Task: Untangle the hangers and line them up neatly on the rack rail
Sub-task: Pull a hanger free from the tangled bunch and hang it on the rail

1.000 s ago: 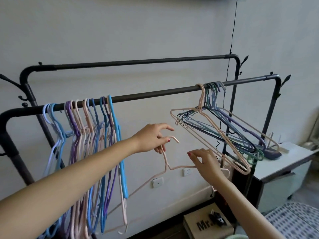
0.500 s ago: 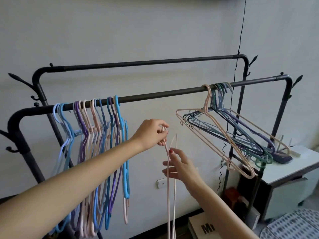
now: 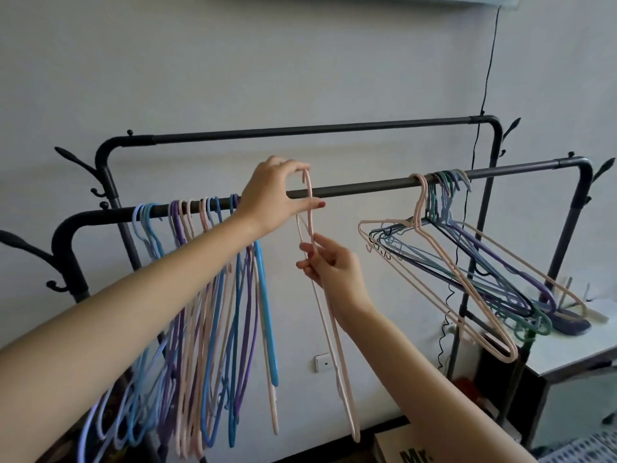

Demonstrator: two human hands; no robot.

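Raised to the rail's (image 3: 360, 188) open middle, pink hanger (image 3: 329, 315) pinched by left hand (image 3: 272, 195) and right hand (image 3: 334, 267).

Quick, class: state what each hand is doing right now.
Left hand: closed, pinching the pink hanger at its hook.
Right hand: closed on the same hanger's neck.

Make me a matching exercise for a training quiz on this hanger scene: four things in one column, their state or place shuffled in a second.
Things:
1. pink hanger
2. left hand
3. right hand
4. tangled bunch

States:
A. pinches the hook at the front rail
B. hangs askew at the rail's right end
C. held edge-on in both hands
D. grips the wires lower down

Pairs: 1-C, 2-A, 3-D, 4-B
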